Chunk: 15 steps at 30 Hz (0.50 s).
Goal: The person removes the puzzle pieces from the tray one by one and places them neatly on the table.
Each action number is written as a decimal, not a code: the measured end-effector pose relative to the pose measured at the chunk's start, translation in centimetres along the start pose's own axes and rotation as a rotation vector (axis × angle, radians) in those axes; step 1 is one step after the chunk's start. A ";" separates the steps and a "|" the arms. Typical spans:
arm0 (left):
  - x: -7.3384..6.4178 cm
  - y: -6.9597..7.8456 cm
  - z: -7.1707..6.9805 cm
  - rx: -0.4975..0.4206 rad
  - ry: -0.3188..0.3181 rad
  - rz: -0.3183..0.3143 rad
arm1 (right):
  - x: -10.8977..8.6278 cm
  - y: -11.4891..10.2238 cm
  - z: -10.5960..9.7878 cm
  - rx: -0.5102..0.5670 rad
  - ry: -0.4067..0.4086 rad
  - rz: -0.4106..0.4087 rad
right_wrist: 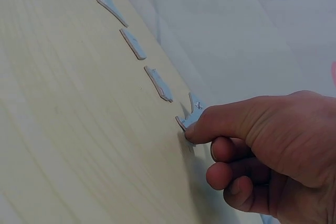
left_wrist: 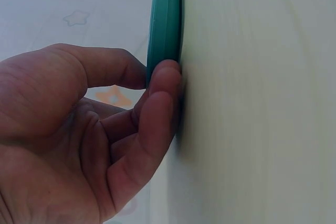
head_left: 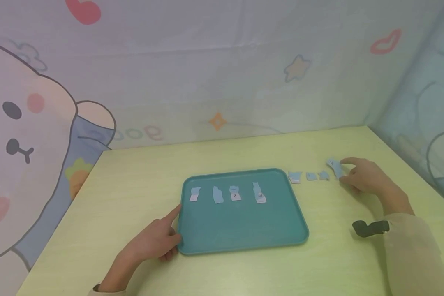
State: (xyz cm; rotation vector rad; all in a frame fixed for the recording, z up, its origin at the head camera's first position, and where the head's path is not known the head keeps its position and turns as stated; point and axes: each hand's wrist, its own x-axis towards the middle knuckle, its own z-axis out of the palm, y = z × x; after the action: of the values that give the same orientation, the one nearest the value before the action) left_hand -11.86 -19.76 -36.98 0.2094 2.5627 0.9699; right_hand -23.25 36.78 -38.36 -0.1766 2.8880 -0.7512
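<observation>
A teal tray (head_left: 240, 228) lies on the table with several pale blue puzzle pieces in a row on it, one of them a narrow piece (head_left: 218, 195). My left hand (head_left: 153, 240) holds the tray's left rim, thumb and fingers at the edge; in the left wrist view the thumb and fingertips meet the teal rim (left_wrist: 166, 19). At the right, my right hand (head_left: 368, 176) pinches a blue puzzle piece (head_left: 334, 167) between thumb and index finger. That piece (right_wrist: 195, 109) looks tilted in the right wrist view, partly covered by the fingers.
Between tray and right hand lie three loose puzzle pieces: a blue-and-white one (head_left: 294, 177), a small one (head_left: 311, 176) and a jagged one (head_left: 323, 175). A printed cloth backdrop (head_left: 192, 82) stands behind the pale yellow table (head_left: 133, 185).
</observation>
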 end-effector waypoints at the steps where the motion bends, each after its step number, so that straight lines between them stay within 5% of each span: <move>1: 0.0 0.0 0.0 0.000 0.000 -0.001 | 0.0 0.0 0.0 -0.001 -0.002 0.000; 15: 0.0 0.0 0.0 -0.001 -0.004 -0.004 | 0.2 -0.2 -0.1 0.012 -0.005 0.009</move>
State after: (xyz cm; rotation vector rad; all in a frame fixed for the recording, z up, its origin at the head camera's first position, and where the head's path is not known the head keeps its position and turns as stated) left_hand -11.86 -19.75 -37.04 0.2051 2.5580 0.9688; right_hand -23.45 36.64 -38.17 -0.1642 2.8768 -0.7645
